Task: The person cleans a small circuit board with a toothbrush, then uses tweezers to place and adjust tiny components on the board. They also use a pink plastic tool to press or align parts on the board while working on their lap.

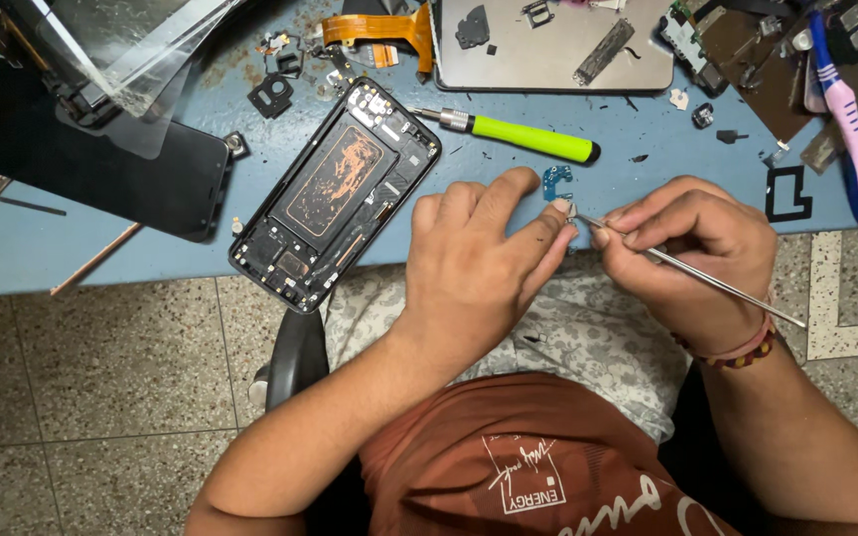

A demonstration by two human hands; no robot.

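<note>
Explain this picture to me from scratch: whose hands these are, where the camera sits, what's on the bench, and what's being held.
There is one picture, taken by a camera worn on the person's head and looking down, so both hands are the wearer's own.

The left hand pinches a small blue circuit part at the edge of the blue table. The right hand, with a beaded band at the wrist, holds thin metal tweezers whose tip meets that part.

On the table lies an opened phone body with its insides showing, and left of it a dark phone panel. Behind the hands is a screwdriver with a green handle. Further back lie a grey metal plate with small parts on it and an orange flat cable. A pink toothbrush lies at the right. Small loose bits are scattered around.
</note>
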